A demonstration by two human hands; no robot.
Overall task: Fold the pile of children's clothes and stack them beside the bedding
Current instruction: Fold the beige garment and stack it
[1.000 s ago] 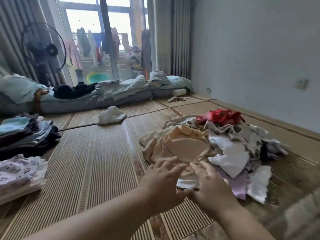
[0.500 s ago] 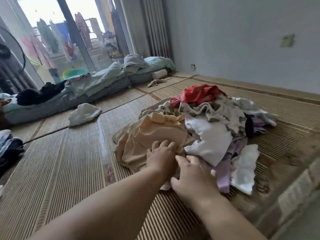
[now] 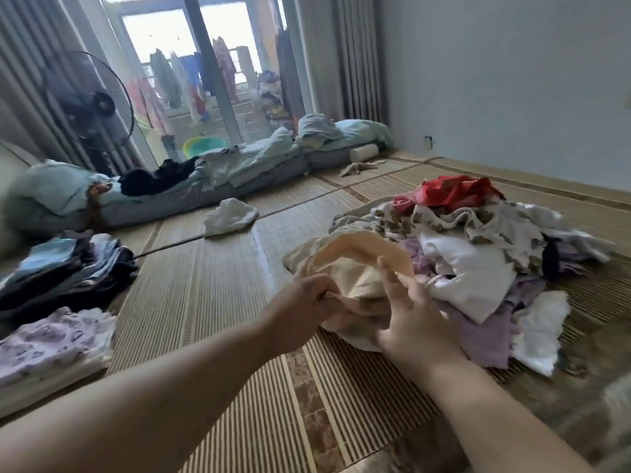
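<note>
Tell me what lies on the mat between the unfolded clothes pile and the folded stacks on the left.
In the head view, only bare woven mat lies between the unfolded pile and the folded stacks; the person's left forearm crosses above that stretch nearer the camera.

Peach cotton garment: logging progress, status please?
Both hands, left and right, gripping the peach cotton garment. Half-lifted off the unfolded clothes pile. Nothing in the way.

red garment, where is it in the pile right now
In the head view the red garment sits on top of the far end of the unfolded pile, right of centre, just above the brown-patterned cream piece.
</note>
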